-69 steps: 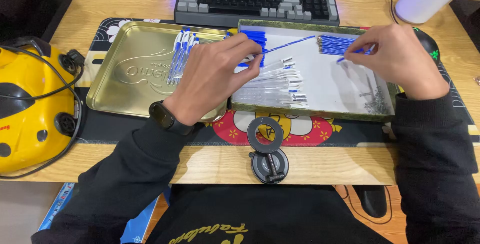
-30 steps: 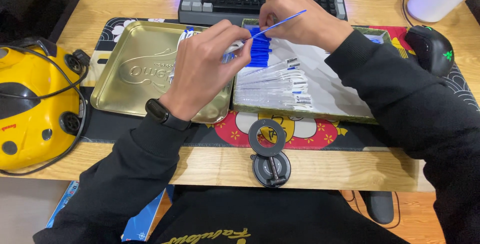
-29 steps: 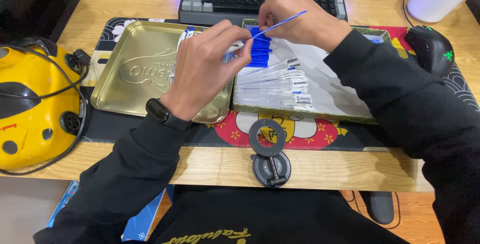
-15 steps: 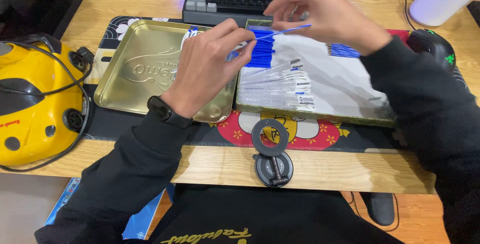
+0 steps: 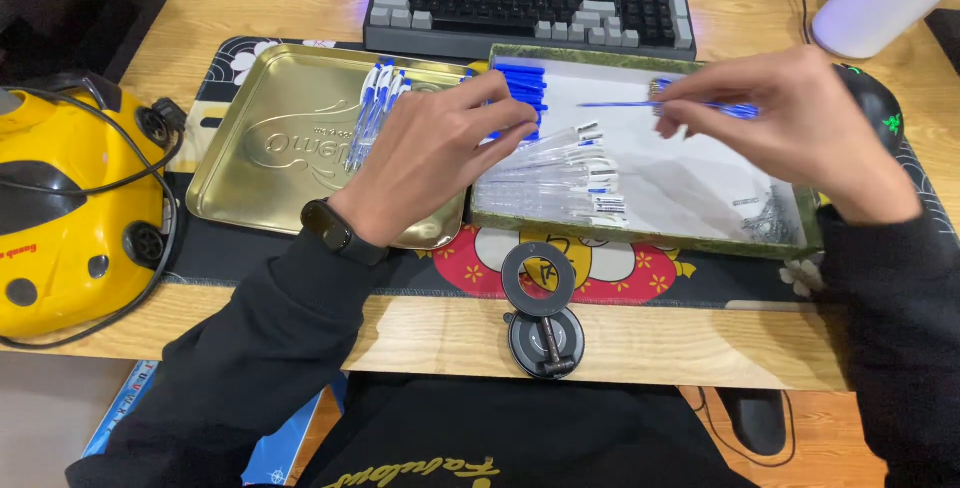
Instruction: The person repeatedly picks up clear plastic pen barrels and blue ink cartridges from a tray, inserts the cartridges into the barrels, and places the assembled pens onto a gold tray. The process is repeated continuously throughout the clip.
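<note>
Beside the box tray (image 5: pixel 640 244), a gold lid (image 5: pixel 270 163) holds finished pens (image 5: pixel 372 113). Over the tray, the right hand (image 5: pixel 790 128) pinches a blue refill (image 5: pixel 625 104); the left hand (image 5: pixel 435 153) curls around a clear barrel (image 5: pixel 560 138).

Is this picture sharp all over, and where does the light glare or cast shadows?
Head view: mostly sharp; the right hand and the thin blue refill it pinches are slightly smeared. Soft glare lies on the gold tin lid and the yellow machine. The right hand throws a faint shadow on the white tray floor. The left hand looks crisp.
</note>
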